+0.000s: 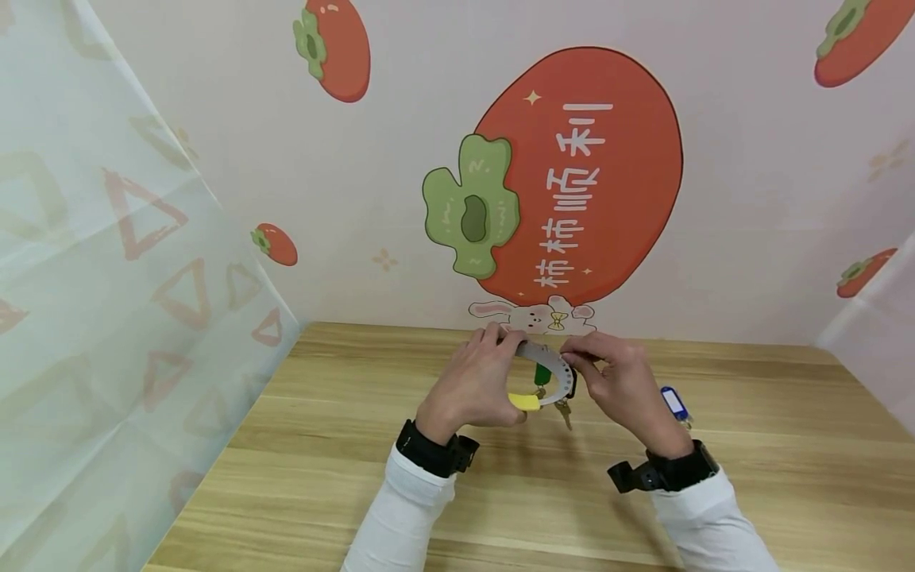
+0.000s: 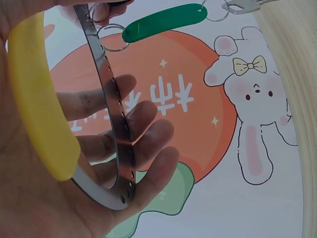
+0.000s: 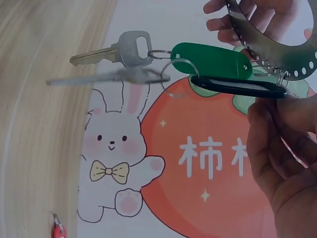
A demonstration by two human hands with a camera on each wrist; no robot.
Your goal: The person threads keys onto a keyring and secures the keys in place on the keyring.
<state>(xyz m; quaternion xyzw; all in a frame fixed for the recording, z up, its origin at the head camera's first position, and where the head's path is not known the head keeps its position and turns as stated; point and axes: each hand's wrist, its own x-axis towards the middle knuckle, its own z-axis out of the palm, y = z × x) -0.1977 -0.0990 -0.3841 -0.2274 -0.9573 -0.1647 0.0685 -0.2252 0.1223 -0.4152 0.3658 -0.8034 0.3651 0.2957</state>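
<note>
Left hand (image 1: 473, 385) grips the hoop (image 1: 565, 375); right hand (image 1: 620, 381) pinches the black tag (image 3: 237, 86) near its rim. Attaching seems in hand; next calls for a steady hoop.

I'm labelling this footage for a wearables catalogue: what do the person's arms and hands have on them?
The left sleeve and right sleeve are white. A black left wristband and black right wristband circle the wrists, each with a small black block jutting inward. The left hand and right hand wear no gloves.
</note>
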